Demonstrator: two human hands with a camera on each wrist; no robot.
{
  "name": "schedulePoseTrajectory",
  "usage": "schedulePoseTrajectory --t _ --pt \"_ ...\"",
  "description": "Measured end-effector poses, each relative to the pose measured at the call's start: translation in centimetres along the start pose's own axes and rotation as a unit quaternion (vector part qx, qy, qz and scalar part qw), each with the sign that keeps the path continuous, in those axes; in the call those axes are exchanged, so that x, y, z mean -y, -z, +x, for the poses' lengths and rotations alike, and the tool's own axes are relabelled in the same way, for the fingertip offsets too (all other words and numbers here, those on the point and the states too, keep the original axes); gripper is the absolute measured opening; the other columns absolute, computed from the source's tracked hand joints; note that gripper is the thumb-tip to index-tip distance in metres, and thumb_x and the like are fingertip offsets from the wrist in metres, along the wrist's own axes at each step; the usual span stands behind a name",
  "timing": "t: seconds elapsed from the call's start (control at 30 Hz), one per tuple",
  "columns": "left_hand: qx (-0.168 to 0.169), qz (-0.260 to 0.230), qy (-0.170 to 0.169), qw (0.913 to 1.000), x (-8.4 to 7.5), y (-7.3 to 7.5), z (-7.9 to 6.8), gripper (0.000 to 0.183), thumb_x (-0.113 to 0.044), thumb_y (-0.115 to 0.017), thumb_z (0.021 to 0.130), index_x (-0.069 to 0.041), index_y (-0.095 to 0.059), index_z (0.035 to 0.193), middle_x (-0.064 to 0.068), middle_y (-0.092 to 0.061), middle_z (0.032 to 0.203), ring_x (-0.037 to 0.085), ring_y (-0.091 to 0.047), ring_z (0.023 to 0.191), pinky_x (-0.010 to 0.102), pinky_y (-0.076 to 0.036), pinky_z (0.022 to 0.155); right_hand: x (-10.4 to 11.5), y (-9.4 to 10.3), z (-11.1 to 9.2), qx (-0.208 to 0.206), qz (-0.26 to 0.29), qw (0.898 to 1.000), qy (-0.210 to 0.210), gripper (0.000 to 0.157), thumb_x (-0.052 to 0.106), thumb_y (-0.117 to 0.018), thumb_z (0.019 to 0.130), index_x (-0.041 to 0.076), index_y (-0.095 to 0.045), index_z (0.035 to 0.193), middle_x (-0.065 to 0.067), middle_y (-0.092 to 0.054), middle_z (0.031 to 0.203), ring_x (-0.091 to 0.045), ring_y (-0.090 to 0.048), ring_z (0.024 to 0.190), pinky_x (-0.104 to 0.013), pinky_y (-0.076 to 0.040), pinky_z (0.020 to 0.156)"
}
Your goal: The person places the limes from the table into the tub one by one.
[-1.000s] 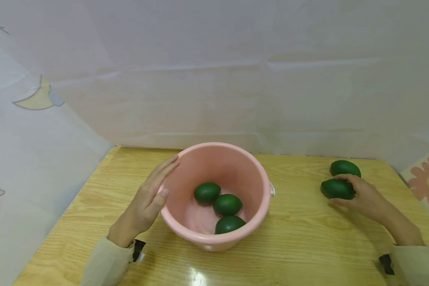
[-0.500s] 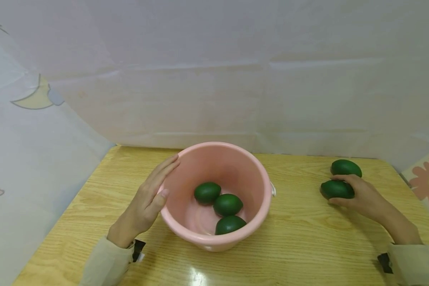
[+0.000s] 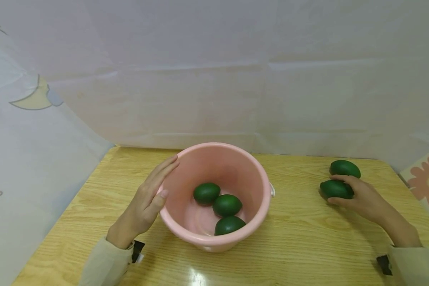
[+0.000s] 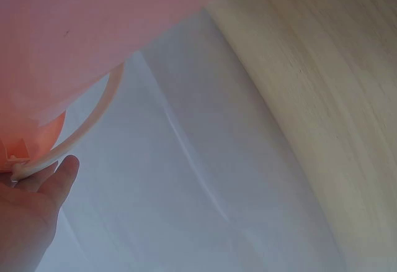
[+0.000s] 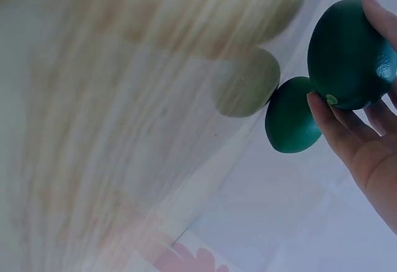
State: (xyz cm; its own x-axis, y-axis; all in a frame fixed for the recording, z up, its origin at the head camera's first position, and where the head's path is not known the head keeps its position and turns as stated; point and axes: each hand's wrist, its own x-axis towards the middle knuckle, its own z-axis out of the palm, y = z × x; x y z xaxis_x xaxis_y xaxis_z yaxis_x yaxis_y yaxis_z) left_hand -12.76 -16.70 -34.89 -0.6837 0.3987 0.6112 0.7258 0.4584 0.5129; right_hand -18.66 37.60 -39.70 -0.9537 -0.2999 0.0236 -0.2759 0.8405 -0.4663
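Observation:
A pink bucket (image 3: 214, 238) stands on the table with several dark green avocados inside, one of them an avocado (image 3: 227, 205) near its middle. My left hand (image 3: 143, 202) rests against the bucket's left side, fingers straight along the rim and thumb at its edge. In the left wrist view, fingers (image 4: 60, 182) show beside the bucket's pale handle (image 4: 93, 120). At the right, my right hand (image 3: 368, 200) grips an avocado (image 3: 336, 189) between thumb and fingers, low over the table. Another avocado (image 3: 345, 168) lies just behind it. The right wrist view shows the gripped avocado (image 5: 350, 54) with its pale stem end.
The wooden table (image 3: 293, 246) ends at the back against a pale cloth backdrop (image 3: 207, 99). A white handle end (image 3: 273, 190) sticks out on the bucket's right. The table reflects the avocados in the right wrist view.
Almost nothing differs. Both hands keep their places, the left at the bucket and the right around the avocado, with only a slight shift of the view.

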Motion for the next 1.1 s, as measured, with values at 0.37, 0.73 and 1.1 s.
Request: schedulePoseTrajectory --t 0.37,0.73,1.1 --pt "0.002 0.000 0.003 1.0000 -0.1 0.0 0.0 0.056 -0.011 -0.040 0.095 -0.001 -0.040 0.150 0.017 -0.036 0.157 0.024 -0.032 0.148 0.024 -0.021 0.124 0.9 0.0 -0.2 -0.024 0.000 1.000 0.008 0.075 0.029 -0.080 0.082 -0.009 -0.048 0.139 -0.042 -0.047 0.133 -0.057 -0.058 0.103 -0.058 -0.054 0.072" --pt "0.001 -0.003 0.002 1.0000 -0.1 0.1 0.1 0.056 -0.011 -0.040 0.095 -0.001 -0.040 0.150 0.017 -0.036 0.158 0.024 -0.032 0.149 0.024 -0.021 0.124 1.7 0.1 -0.4 -0.056 -0.005 0.998 0.029 0.071 0.025 -0.083 0.079 -0.005 -0.053 0.136 -0.036 -0.052 0.131 -0.051 -0.061 0.099 -0.032 -0.052 0.063" --pt "0.001 -0.002 0.001 1.0000 0.0 0.0 0.1 0.057 -0.011 -0.040 0.094 -0.001 -0.041 0.149 0.016 -0.037 0.158 0.024 -0.032 0.149 0.024 -0.021 0.124 2.7 0.3 -0.8 -0.105 -0.026 0.992 0.070 0.067 0.022 -0.087 0.074 0.001 -0.059 0.131 -0.026 -0.060 0.124 0.017 -0.042 0.088 -0.022 -0.046 0.058"
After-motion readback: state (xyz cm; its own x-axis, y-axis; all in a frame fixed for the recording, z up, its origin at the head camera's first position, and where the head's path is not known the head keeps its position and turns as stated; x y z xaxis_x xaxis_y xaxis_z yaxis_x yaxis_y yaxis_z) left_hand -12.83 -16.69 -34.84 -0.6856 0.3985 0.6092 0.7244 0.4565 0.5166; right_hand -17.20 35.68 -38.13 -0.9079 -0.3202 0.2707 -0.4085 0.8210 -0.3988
